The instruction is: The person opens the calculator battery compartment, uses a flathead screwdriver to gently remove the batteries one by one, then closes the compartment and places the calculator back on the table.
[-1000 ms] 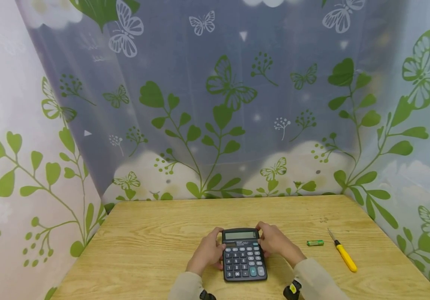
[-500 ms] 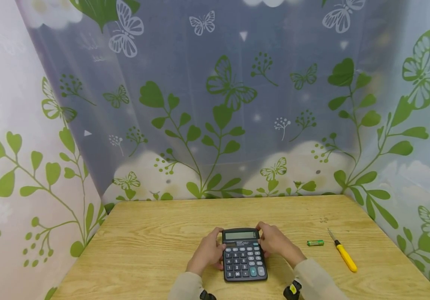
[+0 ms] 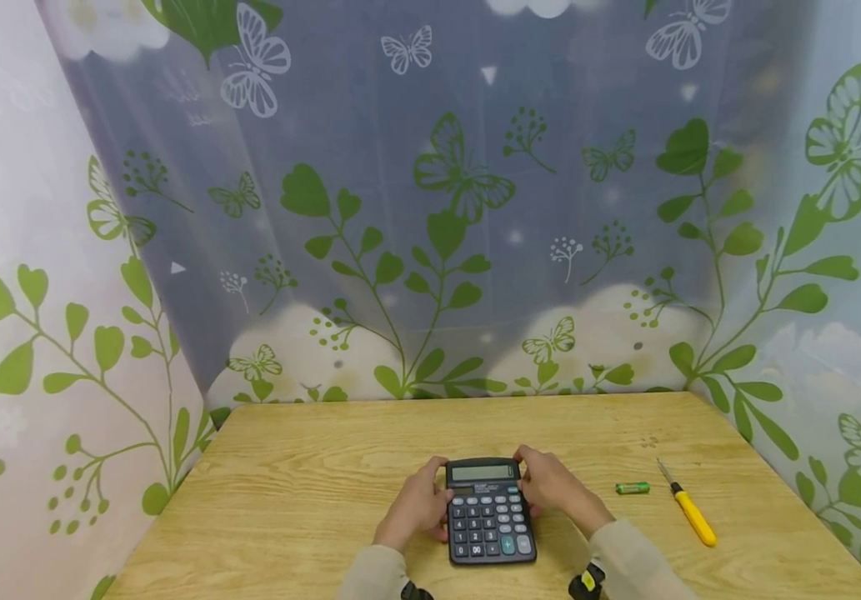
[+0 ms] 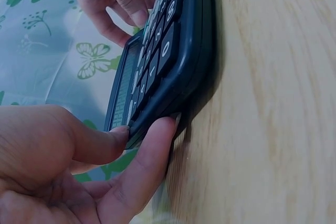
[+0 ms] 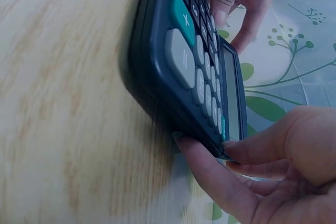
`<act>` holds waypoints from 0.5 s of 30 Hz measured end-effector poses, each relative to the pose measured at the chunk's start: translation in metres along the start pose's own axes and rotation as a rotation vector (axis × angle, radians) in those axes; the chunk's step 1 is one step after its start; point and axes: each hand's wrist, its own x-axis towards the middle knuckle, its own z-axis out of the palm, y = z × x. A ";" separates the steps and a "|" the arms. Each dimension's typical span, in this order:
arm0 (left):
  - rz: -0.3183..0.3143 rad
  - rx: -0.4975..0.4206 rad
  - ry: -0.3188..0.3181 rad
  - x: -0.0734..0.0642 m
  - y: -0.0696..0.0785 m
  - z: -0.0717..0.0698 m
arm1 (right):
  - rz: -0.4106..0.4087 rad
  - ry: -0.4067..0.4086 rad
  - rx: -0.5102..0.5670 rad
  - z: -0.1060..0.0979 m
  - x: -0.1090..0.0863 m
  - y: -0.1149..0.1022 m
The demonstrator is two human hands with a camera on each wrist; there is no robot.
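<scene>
A dark calculator [image 3: 483, 521] with grey and teal keys lies face up on the wooden table, its screen on the far side. My left hand [image 3: 417, 502] holds its left edge, thumb on the top face beside the screen and fingers along the side, as the left wrist view shows. On the opposite edge, my right hand [image 3: 553, 485] grips it in the same way; in the right wrist view the thumb presses near the screen's corner and a fingertip sits at the lower side edge. The calculator's underside is hidden.
To the right on the table [image 3: 310, 467] lie a green battery [image 3: 632, 488] and a screwdriver [image 3: 688, 508] with a yellow handle, its tip pointing away. Some tiny bits [image 3: 649, 442] are near the far right. A patterned curtain [image 3: 400, 250] hangs behind the table.
</scene>
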 end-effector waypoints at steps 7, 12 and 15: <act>-0.012 0.003 -0.005 0.002 -0.001 0.000 | -0.006 0.008 0.001 0.000 -0.001 0.001; -0.012 -0.004 -0.011 0.001 -0.002 0.000 | 0.009 0.004 0.005 0.001 -0.002 0.002; -0.006 0.002 -0.017 0.001 -0.002 -0.002 | 0.025 -0.005 0.012 0.003 -0.002 0.004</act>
